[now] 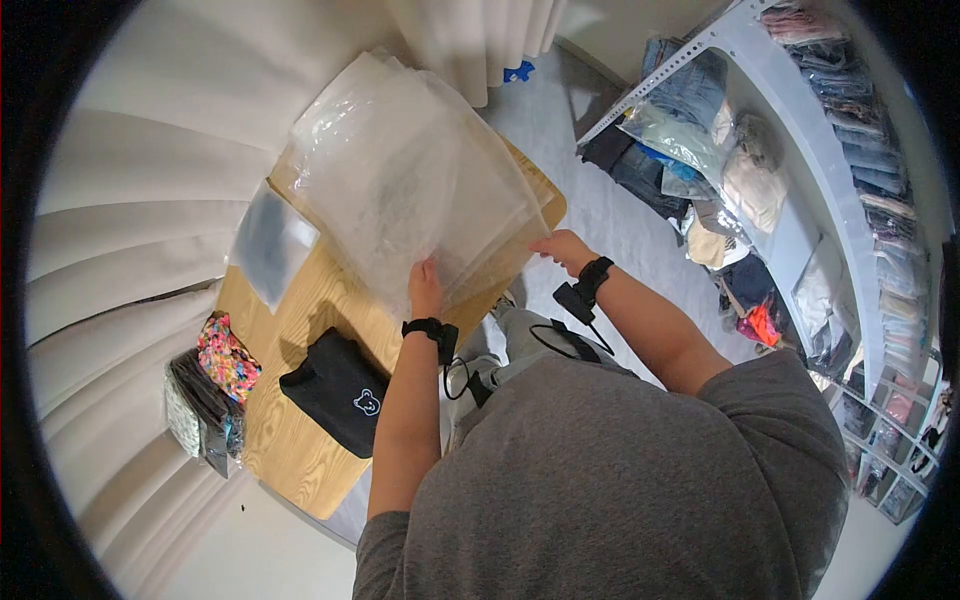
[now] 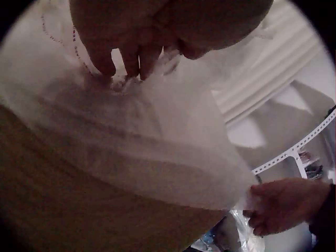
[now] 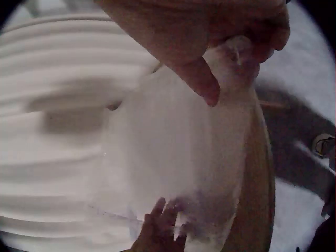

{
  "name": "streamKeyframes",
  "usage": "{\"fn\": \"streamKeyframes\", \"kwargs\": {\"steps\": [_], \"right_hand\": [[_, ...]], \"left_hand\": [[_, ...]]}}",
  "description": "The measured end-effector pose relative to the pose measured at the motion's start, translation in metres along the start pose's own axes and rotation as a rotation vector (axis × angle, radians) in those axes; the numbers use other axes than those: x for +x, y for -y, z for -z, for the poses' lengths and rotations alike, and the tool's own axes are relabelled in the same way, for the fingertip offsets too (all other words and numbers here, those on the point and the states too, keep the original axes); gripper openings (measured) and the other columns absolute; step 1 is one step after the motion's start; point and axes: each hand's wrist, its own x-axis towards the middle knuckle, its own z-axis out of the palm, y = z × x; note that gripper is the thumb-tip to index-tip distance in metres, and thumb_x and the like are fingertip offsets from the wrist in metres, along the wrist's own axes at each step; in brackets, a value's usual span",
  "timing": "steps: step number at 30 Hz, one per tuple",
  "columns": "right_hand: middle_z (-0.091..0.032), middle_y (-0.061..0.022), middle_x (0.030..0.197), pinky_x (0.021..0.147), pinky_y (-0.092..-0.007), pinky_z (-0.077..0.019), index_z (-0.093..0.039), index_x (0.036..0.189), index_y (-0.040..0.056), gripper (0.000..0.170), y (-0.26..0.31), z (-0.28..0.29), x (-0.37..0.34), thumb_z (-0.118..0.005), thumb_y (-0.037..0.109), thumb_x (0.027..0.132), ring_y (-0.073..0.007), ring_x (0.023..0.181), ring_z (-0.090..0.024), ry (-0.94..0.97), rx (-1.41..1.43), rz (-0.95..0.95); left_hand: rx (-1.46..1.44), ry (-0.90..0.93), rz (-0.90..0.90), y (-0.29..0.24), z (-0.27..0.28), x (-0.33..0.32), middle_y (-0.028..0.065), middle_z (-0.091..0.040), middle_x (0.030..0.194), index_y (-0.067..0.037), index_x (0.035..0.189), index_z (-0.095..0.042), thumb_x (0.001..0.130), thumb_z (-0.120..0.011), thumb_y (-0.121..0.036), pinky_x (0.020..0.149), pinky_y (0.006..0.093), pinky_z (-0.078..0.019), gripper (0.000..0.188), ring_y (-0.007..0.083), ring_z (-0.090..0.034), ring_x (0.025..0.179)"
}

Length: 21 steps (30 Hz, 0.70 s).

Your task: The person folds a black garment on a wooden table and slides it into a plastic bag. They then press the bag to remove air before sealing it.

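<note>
A large, translucent plastic bag (image 1: pixel 400 180) spreads over the far end of the wooden table, its layers overlapping. My left hand (image 1: pixel 426 290) grips the bag's near edge; in the left wrist view its fingers (image 2: pixel 149 58) bunch the film. At the bag's right corner, my right hand (image 1: pixel 568 250) pinches the plastic between thumb and fingers, which the right wrist view also shows. A folded black garment (image 1: pixel 335 390) with a white bear-face print lies on the table, to the left of my left forearm.
The wooden table (image 1: pixel 300 470) stands against pale curtains (image 1: pixel 130 240). A flat clear packet (image 1: pixel 270 245) lies on its left edge, near a stack of bagged clothes (image 1: pixel 195 405) and a colourful patterned cloth (image 1: pixel 228 355). White shelving (image 1: pixel 800 90) with folded clothes rises on the right.
</note>
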Motion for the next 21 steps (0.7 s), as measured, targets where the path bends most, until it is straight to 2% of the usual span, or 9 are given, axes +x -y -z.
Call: {"fn": "streamKeyframes", "kwargs": {"steps": [1, 3, 7, 9, 13, 15, 16, 18, 21], "right_hand": [[-0.059, -0.0036, 0.084, 0.074, -0.0290, -0.0409, -0.058, 0.095, 0.0009, 0.029, 0.002, -0.006, -0.003, -0.064, 0.025, 0.081, -0.0113, 0.078, -0.051, 0.003, 0.000, 0.001], [-0.060, -0.0041, 0.093, 0.079, -0.0268, -0.0418, -0.056, 0.105, 0.0002, 0.033, 0.008, -0.018, -0.008, -0.063, 0.022, 0.081, -0.0118, 0.088, -0.053, 0.056, 0.231, 0.479], [-0.062, -0.0064, 0.095, 0.081, -0.0272, -0.0433, -0.056, 0.110, -0.0015, 0.039, 0.044, -0.047, -0.008, -0.062, 0.025, 0.081, -0.0132, 0.089, -0.055, 0.104, 0.219, 0.487], [-0.062, -0.0063, 0.099, 0.082, -0.0271, -0.0434, -0.056, 0.112, 0.0007, 0.039, 0.057, -0.059, -0.010, -0.058, 0.028, 0.085, -0.0135, 0.091, -0.055, 0.256, 0.217, 0.769], [-0.063, -0.0065, 0.096, 0.077, -0.0295, -0.0451, -0.057, 0.110, 0.0021, 0.036, 0.068, -0.050, -0.006, -0.053, 0.030, 0.088, -0.0158, 0.087, -0.057, 0.413, 0.330, 0.853], [-0.063, -0.0095, 0.094, 0.078, -0.0315, -0.0454, -0.059, 0.104, 0.0005, 0.031, 0.063, -0.030, 0.024, -0.060, 0.022, 0.082, -0.0176, 0.089, -0.059, -0.181, 0.080, 0.582], [-0.063, -0.0095, 0.094, 0.078, -0.0315, -0.0454, -0.059, 0.104, 0.0005, 0.031, 0.054, -0.024, 0.039, -0.060, 0.022, 0.082, -0.0176, 0.089, -0.059, -0.179, 0.080, 0.584], [-0.064, -0.0110, 0.087, 0.073, -0.0331, -0.0468, -0.062, 0.091, 0.0021, 0.031, 0.041, -0.016, 0.057, -0.065, 0.027, 0.074, -0.0228, 0.081, -0.061, -0.648, -0.322, 0.381], [-0.063, -0.0128, 0.086, 0.069, -0.0337, -0.0467, -0.061, 0.085, 0.0031, 0.033, 0.043, -0.017, 0.055, -0.070, 0.029, 0.066, -0.0251, 0.076, -0.060, -0.518, -0.450, 0.386]], "left_hand": [[0.002, -0.002, 0.000, 0.001, -0.001, 0.001, 0.0247, -0.056, 0.108, 0.005, 0.107, -0.054, 0.091, -0.046, -0.031, 0.089, 0.0384, -0.0392, 0.040, 0.0356, -0.051, 0.105], [0.573, 0.016, -0.494, -0.006, -0.003, 0.000, 0.0269, -0.047, 0.122, 0.002, 0.121, -0.047, 0.088, -0.050, -0.030, 0.098, 0.0392, -0.0345, 0.047, 0.0372, -0.042, 0.118], [0.668, 0.142, -0.573, -0.049, -0.005, -0.028, 0.0272, -0.036, 0.132, -0.001, 0.131, -0.036, 0.085, -0.055, -0.029, 0.104, 0.0403, -0.0283, 0.058, 0.0379, -0.032, 0.127], [0.589, -0.018, -0.445, -0.054, -0.012, -0.026, 0.0274, -0.043, 0.127, 0.000, 0.133, -0.032, 0.087, -0.052, -0.026, 0.100, 0.0390, -0.0327, 0.056, 0.0382, -0.037, 0.123], [0.037, -0.064, -0.024, -0.045, -0.011, -0.008, 0.0235, -0.052, 0.117, 0.004, 0.128, -0.037, 0.091, -0.046, -0.021, 0.095, 0.0344, -0.0381, 0.046, 0.0331, -0.048, 0.114], [-0.168, -0.025, -0.014, -0.009, -0.009, 0.011, 0.0175, -0.058, 0.109, 0.007, 0.121, -0.044, 0.094, -0.039, -0.018, 0.088, 0.0303, -0.0413, 0.037, 0.0257, -0.054, 0.103], [-0.168, -0.028, -0.014, -0.011, -0.008, 0.011, 0.0175, -0.058, 0.109, 0.007, 0.121, -0.044, 0.094, -0.039, -0.018, 0.088, 0.0303, -0.0413, 0.037, 0.0257, -0.054, 0.103], [-0.064, -0.174, -0.207, -0.015, -0.009, 0.013, 0.0138, -0.057, 0.109, 0.008, 0.115, -0.048, 0.095, -0.036, -0.019, 0.087, 0.0292, -0.0407, 0.036, 0.0212, -0.053, 0.099], [-0.401, -0.156, -0.176, -0.007, -0.012, 0.023, 0.0141, -0.057, 0.111, 0.007, 0.115, -0.048, 0.096, -0.035, -0.023, 0.089, 0.0294, -0.0398, 0.038, 0.0225, -0.053, 0.100]]}}
